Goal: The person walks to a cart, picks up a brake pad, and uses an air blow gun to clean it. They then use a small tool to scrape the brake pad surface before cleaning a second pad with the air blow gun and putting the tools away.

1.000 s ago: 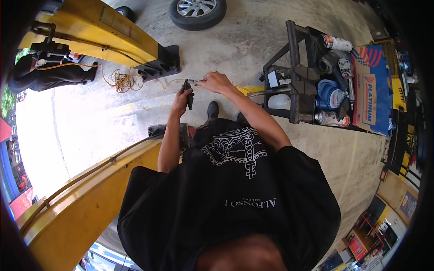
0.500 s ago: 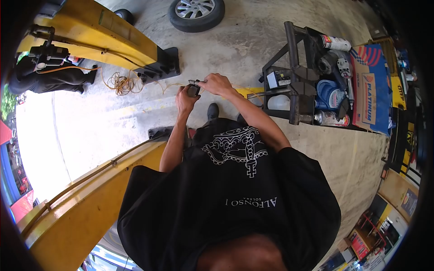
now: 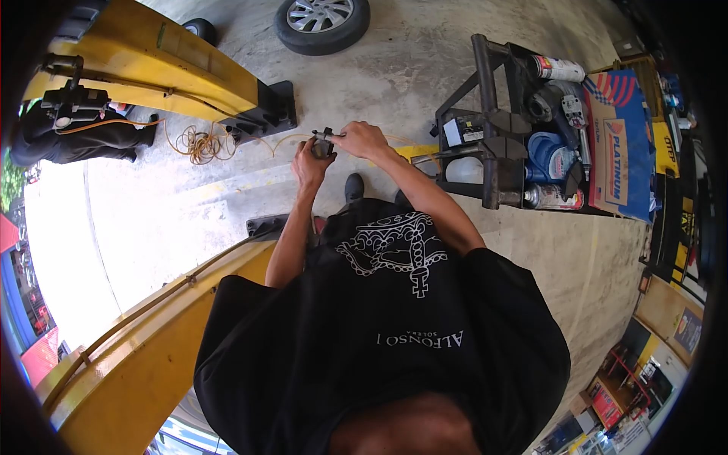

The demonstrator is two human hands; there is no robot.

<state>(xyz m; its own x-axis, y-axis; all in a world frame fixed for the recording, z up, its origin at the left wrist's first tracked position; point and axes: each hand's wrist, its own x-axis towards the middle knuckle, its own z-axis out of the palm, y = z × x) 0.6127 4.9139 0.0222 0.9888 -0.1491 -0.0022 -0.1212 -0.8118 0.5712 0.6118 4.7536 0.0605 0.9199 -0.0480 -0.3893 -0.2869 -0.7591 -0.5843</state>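
Note:
My left hand point(image 3: 309, 165) is closed round a small dark block-shaped part point(image 3: 323, 148), held out in front of my body above the floor. My right hand point(image 3: 359, 139) meets it from the right. Its thumb and fingers pinch a small greyish metal piece point(image 3: 326, 134) against the top of the dark part. Whether the two pieces are joined is too small to tell. Behind my hands, a thin orange hose point(image 3: 287, 139) runs over the concrete.
A metal cart point(image 3: 491, 129) with spray cans, bottles and a blue box point(image 3: 616, 148) stands at right. Yellow lift posts point(image 3: 189, 64) are at left. A wheel point(image 3: 322, 24) lies ahead. The hose coils point(image 3: 199, 144) near a person in dark clothes point(image 3: 83, 140).
The dark part has turned in my left hand, so its flat face shows less. My right hand stays at it. The whole view has shifted slightly.

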